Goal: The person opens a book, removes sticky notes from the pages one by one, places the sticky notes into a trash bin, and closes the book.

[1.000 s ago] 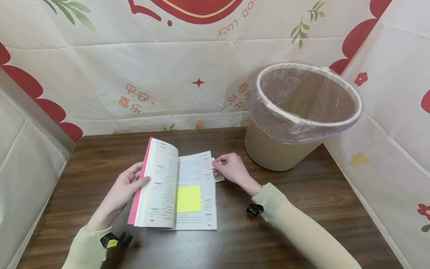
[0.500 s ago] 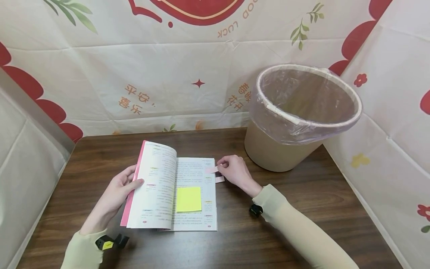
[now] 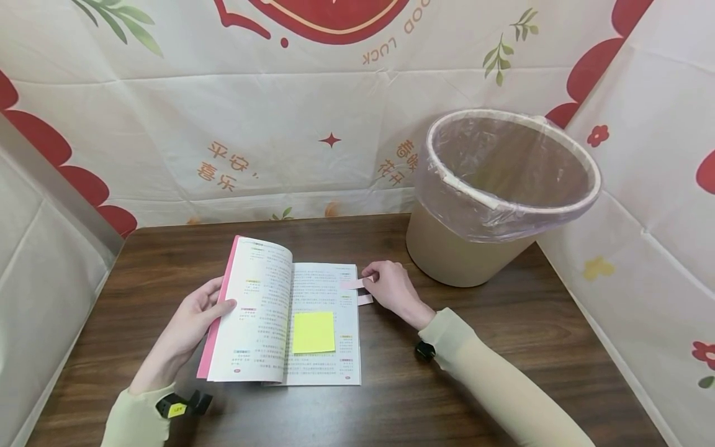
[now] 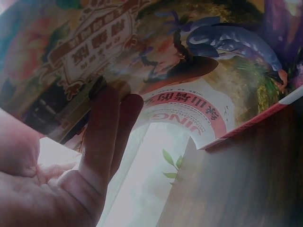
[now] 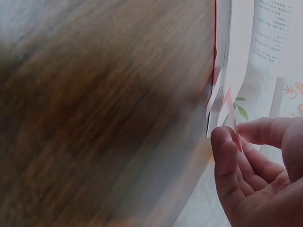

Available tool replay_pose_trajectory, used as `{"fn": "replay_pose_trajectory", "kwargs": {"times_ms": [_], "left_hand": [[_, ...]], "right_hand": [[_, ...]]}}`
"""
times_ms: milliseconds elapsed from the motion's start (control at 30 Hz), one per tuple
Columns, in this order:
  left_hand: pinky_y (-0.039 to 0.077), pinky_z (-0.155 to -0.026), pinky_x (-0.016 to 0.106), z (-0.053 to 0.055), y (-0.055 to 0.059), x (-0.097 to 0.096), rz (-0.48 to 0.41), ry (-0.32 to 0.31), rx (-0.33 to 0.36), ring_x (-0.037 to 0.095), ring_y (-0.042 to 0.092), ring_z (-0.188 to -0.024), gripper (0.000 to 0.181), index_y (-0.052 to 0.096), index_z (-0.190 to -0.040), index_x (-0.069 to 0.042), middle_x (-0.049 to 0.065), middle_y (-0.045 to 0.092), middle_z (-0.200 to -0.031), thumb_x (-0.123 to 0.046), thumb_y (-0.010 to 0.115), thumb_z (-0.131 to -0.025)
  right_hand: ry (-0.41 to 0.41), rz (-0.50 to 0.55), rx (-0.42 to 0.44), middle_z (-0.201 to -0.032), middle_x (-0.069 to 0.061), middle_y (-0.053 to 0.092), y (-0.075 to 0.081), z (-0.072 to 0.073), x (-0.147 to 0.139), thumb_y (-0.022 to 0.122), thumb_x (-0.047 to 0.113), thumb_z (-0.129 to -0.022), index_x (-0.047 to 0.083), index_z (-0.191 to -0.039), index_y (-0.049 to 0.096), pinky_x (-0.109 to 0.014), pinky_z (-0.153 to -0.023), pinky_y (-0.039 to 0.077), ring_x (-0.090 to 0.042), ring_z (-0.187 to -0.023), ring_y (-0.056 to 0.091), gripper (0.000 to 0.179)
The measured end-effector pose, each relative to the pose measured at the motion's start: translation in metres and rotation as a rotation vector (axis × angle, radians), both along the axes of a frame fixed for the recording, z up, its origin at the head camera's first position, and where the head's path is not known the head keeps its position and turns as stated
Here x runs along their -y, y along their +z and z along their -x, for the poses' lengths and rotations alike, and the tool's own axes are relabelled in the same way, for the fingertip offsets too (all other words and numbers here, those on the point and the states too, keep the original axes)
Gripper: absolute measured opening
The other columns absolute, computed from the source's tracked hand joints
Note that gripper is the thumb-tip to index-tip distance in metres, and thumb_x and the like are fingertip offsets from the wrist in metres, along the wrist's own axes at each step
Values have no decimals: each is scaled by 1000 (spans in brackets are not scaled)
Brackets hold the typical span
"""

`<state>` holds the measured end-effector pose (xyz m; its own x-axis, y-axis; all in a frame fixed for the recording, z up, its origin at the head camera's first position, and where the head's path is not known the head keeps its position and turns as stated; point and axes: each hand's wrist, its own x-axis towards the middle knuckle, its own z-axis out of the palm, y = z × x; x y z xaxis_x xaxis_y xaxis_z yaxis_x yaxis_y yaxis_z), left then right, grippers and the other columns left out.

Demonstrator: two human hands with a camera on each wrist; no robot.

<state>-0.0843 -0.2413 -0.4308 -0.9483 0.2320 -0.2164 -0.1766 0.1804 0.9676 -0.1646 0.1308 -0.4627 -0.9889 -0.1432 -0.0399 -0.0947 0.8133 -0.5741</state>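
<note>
An open book lies on the table, its left cover and pages raised at a slant. My left hand grips that raised side, thumb over the page edge and fingers behind the pink-edged cover. The left wrist view shows the illustrated cover with fingers against it. My right hand pinches the outer end of a pink paper strip at the right page's edge, also seen between thumb and finger in the right wrist view. A second pink strip sticks out just below. A yellow sticky note sits on the right page.
A beige trash bin with a clear plastic liner stands at the table's back right, beyond my right hand. The dark wooden table is bordered by printed white cloth behind and at both sides.
My left hand has lowered the raised pages leftward, opening the book wider. My right hand has shifted slightly right with the pink strip, more of which now shows.
</note>
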Motion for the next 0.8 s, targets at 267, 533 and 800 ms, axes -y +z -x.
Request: {"fn": "replay_pose_trajectory", "kwargs": {"times_ms": [267,533,800], "left_hand": [[65,-78,27,-1,2,-1,17,9,-4,6,80,-91,68,26,-160,3,-27,74,-106,-18,62,-106],[66,-75,27,0,2,0,8,2,-8,5,79,-90,67,25,-160,4,-26,74,-106,-15,60,-107],[65,-77,26,-1,2,1,8,8,-10,5,79,-91,68,25,-161,3,-27,74,-108,-17,61,-106]], "right_hand": [[25,-38,-9,-93,-6,77,1,-1,-2,70,15,-96,7,-107,80,-25,-68,45,-16,-76,60,17],[76,-86,-82,-106,-9,76,7,-13,0,72,18,-96,5,-113,79,-35,-78,54,-19,-84,65,23],[154,-99,-172,-114,-10,78,8,-24,3,73,15,-94,4,-112,79,-44,-97,59,-27,-107,72,22]]}}
